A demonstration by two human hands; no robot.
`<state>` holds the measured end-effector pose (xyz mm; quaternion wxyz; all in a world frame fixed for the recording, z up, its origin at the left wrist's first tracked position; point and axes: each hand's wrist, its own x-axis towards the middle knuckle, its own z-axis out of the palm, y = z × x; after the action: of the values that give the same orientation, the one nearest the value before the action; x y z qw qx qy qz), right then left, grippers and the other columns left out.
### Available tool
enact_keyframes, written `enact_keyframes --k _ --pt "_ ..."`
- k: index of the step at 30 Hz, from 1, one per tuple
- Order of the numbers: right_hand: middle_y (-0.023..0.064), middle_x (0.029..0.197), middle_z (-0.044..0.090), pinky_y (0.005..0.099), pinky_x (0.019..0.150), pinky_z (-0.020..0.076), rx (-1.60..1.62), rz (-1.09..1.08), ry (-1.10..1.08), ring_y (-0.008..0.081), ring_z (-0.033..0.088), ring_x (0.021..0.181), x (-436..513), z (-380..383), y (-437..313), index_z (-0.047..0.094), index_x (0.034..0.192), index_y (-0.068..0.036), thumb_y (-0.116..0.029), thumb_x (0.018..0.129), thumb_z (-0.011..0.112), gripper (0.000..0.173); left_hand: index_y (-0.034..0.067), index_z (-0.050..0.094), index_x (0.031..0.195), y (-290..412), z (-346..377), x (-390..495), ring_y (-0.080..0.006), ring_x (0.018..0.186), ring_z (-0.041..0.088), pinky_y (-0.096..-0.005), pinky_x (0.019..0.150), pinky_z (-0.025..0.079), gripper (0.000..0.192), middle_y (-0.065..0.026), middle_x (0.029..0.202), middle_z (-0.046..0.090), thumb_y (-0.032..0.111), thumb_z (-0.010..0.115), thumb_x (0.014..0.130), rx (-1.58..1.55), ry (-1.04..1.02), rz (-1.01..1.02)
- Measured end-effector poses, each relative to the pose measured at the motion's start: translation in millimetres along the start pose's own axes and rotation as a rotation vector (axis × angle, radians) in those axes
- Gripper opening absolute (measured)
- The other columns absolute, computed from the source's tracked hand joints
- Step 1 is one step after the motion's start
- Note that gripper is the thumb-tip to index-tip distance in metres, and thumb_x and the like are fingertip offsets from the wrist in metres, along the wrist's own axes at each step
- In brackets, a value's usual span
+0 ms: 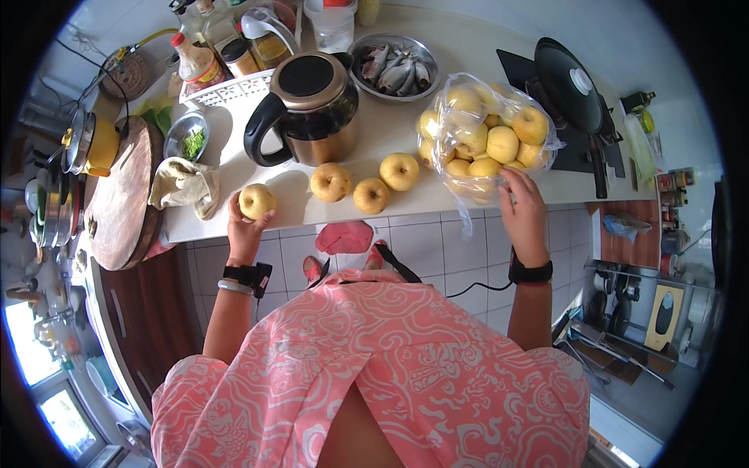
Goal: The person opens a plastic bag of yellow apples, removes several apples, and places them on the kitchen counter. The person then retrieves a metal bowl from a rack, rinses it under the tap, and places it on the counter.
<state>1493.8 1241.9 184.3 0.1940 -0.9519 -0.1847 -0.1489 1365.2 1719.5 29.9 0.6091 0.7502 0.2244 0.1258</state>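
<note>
My left hand [247, 228] holds a yellow apple [257, 202] at the counter's front edge, left of centre. To its right, three more yellow apples [330, 182] lie loose on the white counter [292, 213]. A clear plastic bag [447, 126] full of yellow apples stands right of centre, its mouth partly gathered. My right hand [521, 202] touches the bag's front right side, fingers slightly bent; whether they pinch the plastic cannot be made out.
Behind the loose apples stands a black and gold kettle [319, 111], with a steel bowl of fish [398, 67] beyond. A beige cloth [186, 184] lies near a round wooden chopping board [126, 199]. At right is a lidded pan [567, 88]; bottles fill a white basket [234, 90].
</note>
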Motion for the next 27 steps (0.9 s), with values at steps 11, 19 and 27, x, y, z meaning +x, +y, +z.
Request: enact_keyframes --k 11,19,27 --pt "0.0095 0.120 0.062 0.0390 0.088 0.0503 -0.156 -0.131 0.125 0.0312 0.059 0.104 19.2 -15.1 25.2 0.062 0.119 -0.004 -0.011 0.083 0.070 0.038 0.000 0.022 0.150 -13.8 10.9 0.4 -0.0285 0.127 0.048 -0.0370 0.097 0.054 0.091 -0.0173 0.146 0.033 0.008 0.081 0.081 -0.023 0.070 0.061" --pt "0.0095 0.117 0.061 0.0427 0.088 0.0469 -0.420 -0.118 0.203 0.0302 0.053 0.108 72.7 -19.2 43.1 0.055 0.127 -0.008 -0.023 0.073 0.081 0.062 -0.001 0.039 0.138 -8.6 16.2 -36.8 -0.0214 0.108 0.057 -0.0288 0.081 0.054 0.066 -0.0144 0.122 0.051 0.006 0.075 0.084 0.364 0.361 -0.045" --pt "0.0102 0.114 0.063 0.0437 0.085 0.0489 -0.228 0.001 0.215 0.0309 0.057 0.104 96.8 -15.7 51.9 0.057 0.124 -0.009 -0.024 0.070 0.081 0.061 0.003 0.051 0.122 46.3 65.7 -68.9 -0.0098 0.082 0.058 -0.0228 0.065 0.049 0.040 -0.0043 0.096 0.058 0.004 0.070 0.087 0.258 0.089 0.104"
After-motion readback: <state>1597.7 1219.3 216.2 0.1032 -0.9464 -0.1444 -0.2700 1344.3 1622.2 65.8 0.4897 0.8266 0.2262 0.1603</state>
